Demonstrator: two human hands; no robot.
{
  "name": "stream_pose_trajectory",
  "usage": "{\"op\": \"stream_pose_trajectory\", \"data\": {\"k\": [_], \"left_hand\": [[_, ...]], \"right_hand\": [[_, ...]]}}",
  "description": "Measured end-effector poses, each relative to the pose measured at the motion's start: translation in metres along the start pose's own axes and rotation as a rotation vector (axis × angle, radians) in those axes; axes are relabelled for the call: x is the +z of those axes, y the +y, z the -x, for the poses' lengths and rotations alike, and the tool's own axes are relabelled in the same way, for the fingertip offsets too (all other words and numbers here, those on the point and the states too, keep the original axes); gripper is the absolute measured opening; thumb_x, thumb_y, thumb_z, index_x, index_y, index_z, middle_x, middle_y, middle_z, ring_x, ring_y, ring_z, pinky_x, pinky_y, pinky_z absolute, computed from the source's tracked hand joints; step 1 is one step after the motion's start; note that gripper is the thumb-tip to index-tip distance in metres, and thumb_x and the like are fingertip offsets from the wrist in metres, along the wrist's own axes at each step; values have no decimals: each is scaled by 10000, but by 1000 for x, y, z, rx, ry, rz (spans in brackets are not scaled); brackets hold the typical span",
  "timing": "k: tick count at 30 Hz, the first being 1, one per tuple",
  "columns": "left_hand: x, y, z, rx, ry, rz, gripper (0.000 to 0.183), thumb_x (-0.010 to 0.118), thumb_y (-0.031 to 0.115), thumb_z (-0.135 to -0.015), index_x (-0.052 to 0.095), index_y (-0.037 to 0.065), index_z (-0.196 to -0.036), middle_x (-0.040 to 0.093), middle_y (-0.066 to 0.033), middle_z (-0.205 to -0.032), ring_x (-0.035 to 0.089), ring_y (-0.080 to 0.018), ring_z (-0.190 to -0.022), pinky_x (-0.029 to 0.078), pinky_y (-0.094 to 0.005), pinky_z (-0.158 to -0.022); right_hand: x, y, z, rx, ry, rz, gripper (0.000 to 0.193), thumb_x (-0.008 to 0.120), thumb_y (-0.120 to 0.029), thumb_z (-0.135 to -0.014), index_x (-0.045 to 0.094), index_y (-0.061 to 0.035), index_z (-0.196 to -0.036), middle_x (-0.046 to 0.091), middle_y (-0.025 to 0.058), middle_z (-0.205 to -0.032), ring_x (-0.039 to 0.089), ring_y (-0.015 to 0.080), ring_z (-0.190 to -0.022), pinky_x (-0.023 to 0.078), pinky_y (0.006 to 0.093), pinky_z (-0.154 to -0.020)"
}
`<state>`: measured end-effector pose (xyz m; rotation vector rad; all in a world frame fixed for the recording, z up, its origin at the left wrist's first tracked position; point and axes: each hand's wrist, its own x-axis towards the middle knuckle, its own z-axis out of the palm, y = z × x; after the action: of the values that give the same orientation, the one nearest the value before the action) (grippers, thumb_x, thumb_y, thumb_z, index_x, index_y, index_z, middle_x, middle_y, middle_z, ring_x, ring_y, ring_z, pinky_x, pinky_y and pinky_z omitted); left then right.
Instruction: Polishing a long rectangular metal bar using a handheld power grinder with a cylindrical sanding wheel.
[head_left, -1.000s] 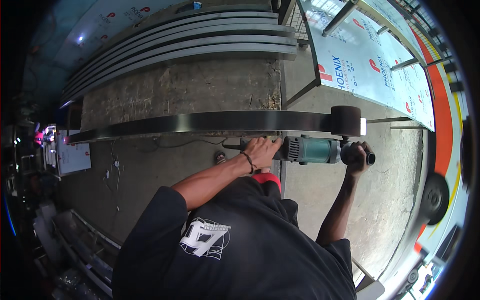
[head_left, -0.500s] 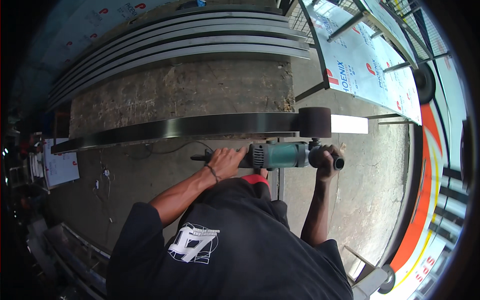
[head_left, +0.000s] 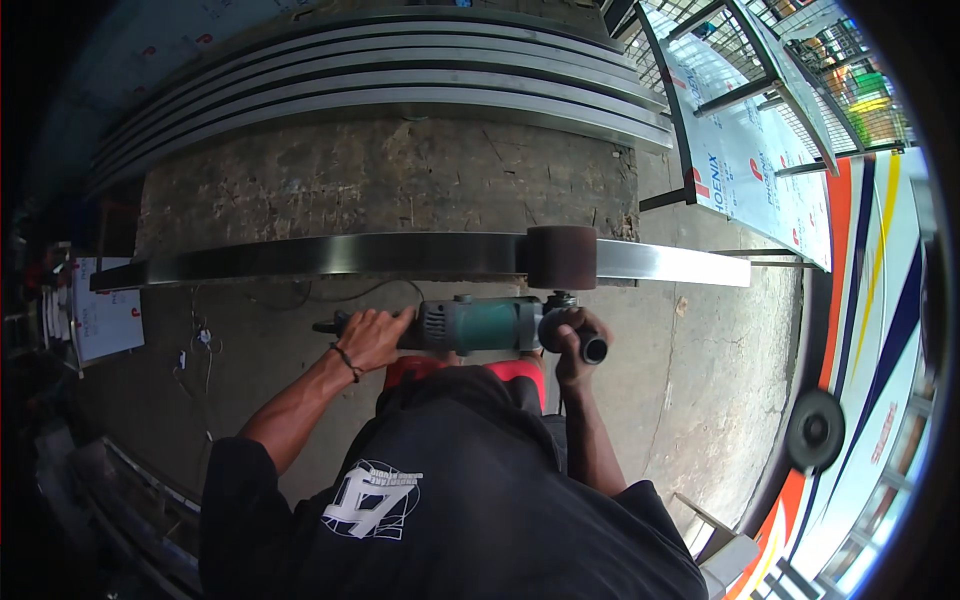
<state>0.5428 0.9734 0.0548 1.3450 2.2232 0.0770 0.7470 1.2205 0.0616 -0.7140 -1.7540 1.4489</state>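
Observation:
A green and black handheld drum sander lies crosswise before my body, its dark brown drum pressed over a long shiny metal bar. My left hand is wrapped round the black rear handle at the cord end. At the other end, my right hand grips the head next to the black round side handle. The bar stretches from left to right along the near edge of a worn workbench, and its right end sticks out past the bench. The drum hides a short stretch of bar.
Several metal bars lie side by side at the bench's far edge. Film-covered metal tables stand at the far right. Along the right side is a striped vehicle with a wheel. A power cord trails beneath the bench edge.
Both hands and the sander have moved left along the bar, baring its bright right end. The view has shifted slightly. The striped vehicle has moved toward the near side.

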Motion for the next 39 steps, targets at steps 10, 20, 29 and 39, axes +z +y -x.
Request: {"op": "stream_pose_trajectory", "data": {"k": [10, 20, 29, 39], "left_hand": [[-3, -19, 18, -77, -61, -96, 621, 629, 35, -689, 510, 58, -1298, 679, -224, -886, 657, -433, -893, 525, -519, -763], [10, 106, -77, 50, 17, -7, 601, 672, 99, -706, 515, 49, -1283, 680, -227, -877, 670, -422, -877, 529, -515, -757], [31, 263, -200, 226, 117, 73, 466, 620, 103, -731, 546, 20, -1184, 682, -226, -897, 677, -405, -874, 523, -499, -776], [43, 290, -226, 260, 174, 98, 454, 620, 93, -719, 550, 25, -1162, 679, -238, -872, 678, -416, -862, 523, -506, -772]], "right_hand": [[17, -26, -7, -6, -219, 33, 243, 687, -142, -749, 501, -3, -675, 558, 108, -648, 556, 234, -590, 431, 333, -596], [-114, 24, -53, -64, 95, -87, 284, 704, -201, -741, 511, -13, -650, 533, 40, -596, 534, 142, -575, 422, 287, -565], [-308, 68, -148, -97, 85, -234, 207, 573, -115, -781, 440, -64, -631, 442, 44, -551, 401, 132, -493, 332, 292, -505], [-336, 60, -163, -52, 95, -270, 221, 560, -69, -777, 406, -72, -619, 425, 29, -550, 394, 120, -486, 319, 274, -481]]}}
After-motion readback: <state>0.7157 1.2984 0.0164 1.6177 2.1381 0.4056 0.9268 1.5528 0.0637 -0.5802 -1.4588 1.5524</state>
